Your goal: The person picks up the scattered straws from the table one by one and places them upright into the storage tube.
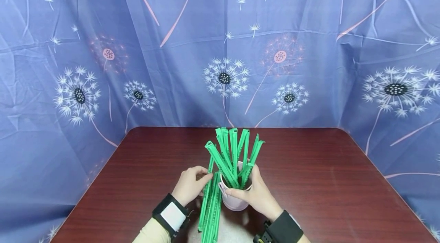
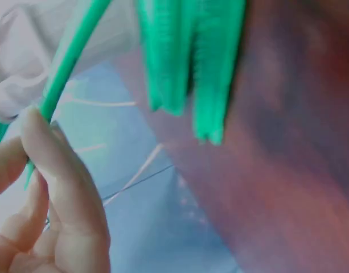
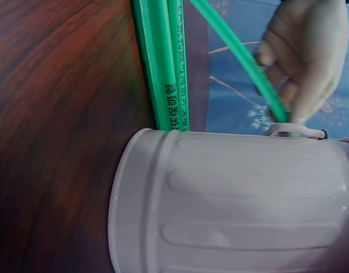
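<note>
Between thumb and fingers, my left hand [image 1: 190, 185] pinches one green paper-wrapped drinking straw [image 2: 76, 54], raised at a slant beside the bucket. My right hand [image 1: 259, 196] grips a small pale pink bucket [image 1: 235, 204] by its right side, thumb over the near rim. Several wrapped straws [image 1: 235, 149] stand fanned out in the bucket. To its left, more straws [image 3: 160, 62] lie in a bundle on the table, dark printing on their wrappers. A small handle lug [image 3: 296, 131] sticks out of the bucket's side in the right wrist view.
A dark red-brown wooden table [image 1: 309, 170] carries everything, with a bright reflection near its front edge. Blue curtains [image 1: 192, 82] with dandelion prints hang behind it and along both sides. Each wrist wears a black strap [image 1: 172, 212].
</note>
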`<move>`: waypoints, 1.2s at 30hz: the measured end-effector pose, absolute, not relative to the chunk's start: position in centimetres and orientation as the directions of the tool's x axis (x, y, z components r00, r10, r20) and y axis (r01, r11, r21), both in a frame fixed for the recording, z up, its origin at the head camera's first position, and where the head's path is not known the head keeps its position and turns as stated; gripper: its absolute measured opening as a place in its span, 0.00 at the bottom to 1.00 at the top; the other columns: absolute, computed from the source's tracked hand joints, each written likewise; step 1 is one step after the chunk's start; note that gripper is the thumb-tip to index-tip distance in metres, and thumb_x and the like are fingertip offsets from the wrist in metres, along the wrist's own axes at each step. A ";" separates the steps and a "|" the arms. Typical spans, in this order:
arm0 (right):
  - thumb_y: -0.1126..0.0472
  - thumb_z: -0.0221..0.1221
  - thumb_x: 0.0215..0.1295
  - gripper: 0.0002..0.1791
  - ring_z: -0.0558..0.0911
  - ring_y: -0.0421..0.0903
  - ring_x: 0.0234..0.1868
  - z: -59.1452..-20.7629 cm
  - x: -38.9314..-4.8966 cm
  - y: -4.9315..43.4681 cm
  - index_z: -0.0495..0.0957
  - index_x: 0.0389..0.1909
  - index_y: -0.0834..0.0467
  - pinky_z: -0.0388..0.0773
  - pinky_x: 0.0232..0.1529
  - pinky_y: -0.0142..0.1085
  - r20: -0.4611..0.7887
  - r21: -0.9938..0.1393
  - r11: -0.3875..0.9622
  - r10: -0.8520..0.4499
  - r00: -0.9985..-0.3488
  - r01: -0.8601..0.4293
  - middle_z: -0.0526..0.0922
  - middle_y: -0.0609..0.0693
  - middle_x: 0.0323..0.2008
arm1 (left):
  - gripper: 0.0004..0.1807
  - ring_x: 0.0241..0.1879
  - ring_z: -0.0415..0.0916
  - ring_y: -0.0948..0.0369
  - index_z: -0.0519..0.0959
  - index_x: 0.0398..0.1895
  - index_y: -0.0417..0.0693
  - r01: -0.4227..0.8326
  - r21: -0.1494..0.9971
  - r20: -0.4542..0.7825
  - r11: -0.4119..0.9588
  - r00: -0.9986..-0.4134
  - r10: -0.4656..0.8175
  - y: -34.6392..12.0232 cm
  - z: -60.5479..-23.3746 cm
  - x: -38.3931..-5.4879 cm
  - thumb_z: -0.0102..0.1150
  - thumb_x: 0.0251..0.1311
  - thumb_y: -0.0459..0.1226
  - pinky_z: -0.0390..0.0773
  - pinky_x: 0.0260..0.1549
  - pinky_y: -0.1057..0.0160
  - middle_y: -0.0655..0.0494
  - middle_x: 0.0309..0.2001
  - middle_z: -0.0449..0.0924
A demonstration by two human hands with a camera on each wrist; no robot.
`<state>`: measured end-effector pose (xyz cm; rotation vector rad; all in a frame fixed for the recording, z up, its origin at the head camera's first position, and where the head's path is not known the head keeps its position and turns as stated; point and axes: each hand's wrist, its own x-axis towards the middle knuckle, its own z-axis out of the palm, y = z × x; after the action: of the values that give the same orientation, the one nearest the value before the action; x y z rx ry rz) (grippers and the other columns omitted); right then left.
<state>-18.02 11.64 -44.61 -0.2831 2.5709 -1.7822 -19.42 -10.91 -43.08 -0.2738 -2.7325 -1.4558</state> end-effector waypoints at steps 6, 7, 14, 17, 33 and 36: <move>0.46 0.76 0.44 0.58 0.67 0.59 0.70 -44.7 -18.0 11.6 0.54 0.70 0.64 0.63 0.67 0.58 0.125 -0.922 0.349 -0.139 -0.982 -0.166 0.65 0.66 0.67 | 0.20 0.21 0.81 0.56 0.84 0.47 0.35 0.193 0.878 0.222 0.439 -0.975 -0.016 -10.8 -41.0 -19.4 0.62 0.63 0.44 0.85 0.25 0.52 0.45 0.36 0.87; 0.46 0.76 0.44 0.57 0.67 0.58 0.70 -44.7 -18.0 11.6 0.54 0.69 0.64 0.63 0.67 0.58 0.127 -0.921 0.352 -0.138 -0.982 -0.169 0.66 0.66 0.66 | 0.20 0.21 0.81 0.56 0.84 0.47 0.35 0.192 0.895 0.230 0.402 -0.972 -0.048 -10.7 -40.7 -19.4 0.63 0.63 0.44 0.85 0.24 0.52 0.45 0.35 0.87; 0.48 0.77 0.43 0.54 0.69 0.56 0.68 -44.9 -18.1 11.8 0.58 0.67 0.63 0.63 0.66 0.56 0.148 -0.923 0.336 -0.144 -0.978 -0.189 0.70 0.62 0.63 | 0.21 0.25 0.82 0.61 0.81 0.45 0.31 0.231 0.965 0.256 0.127 -0.934 -0.249 -10.7 -38.7 -19.5 0.66 0.61 0.43 0.85 0.23 0.60 0.45 0.34 0.85; 0.50 0.77 0.43 0.53 0.70 0.55 0.67 -45.0 -18.2 11.9 0.59 0.66 0.62 0.63 0.66 0.56 0.160 -0.925 0.322 -0.152 -0.975 -0.202 0.72 0.61 0.62 | 0.21 0.25 0.83 0.60 0.80 0.46 0.29 0.272 0.962 0.267 0.027 -0.915 -0.302 -10.8 -38.1 -19.5 0.65 0.61 0.41 0.85 0.24 0.60 0.47 0.33 0.83; 0.50 0.77 0.43 0.53 0.69 0.57 0.67 -44.9 -18.3 11.9 0.57 0.66 0.63 0.64 0.66 0.56 0.142 -0.925 0.334 -0.146 -0.979 -0.184 0.71 0.62 0.62 | 0.19 0.27 0.84 0.63 0.83 0.37 0.37 0.315 0.938 0.343 0.143 -0.900 -0.270 -8.6 -39.6 -19.1 0.69 0.56 0.47 0.86 0.23 0.56 0.46 0.33 0.86; 0.50 0.77 0.44 0.52 0.70 0.57 0.66 -44.8 -18.3 11.9 0.58 0.64 0.63 0.65 0.65 0.56 0.150 -0.920 0.340 -0.151 -0.977 -0.193 0.71 0.63 0.61 | 0.19 0.27 0.82 0.65 0.84 0.35 0.44 0.298 0.918 0.362 0.261 -0.901 -0.241 -8.2 -40.4 -19.2 0.69 0.55 0.51 0.85 0.24 0.58 0.54 0.31 0.87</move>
<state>-18.28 11.92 -44.84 -0.3344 2.6022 -1.7959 -19.18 -8.17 -40.35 -0.0516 -2.1061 -1.6782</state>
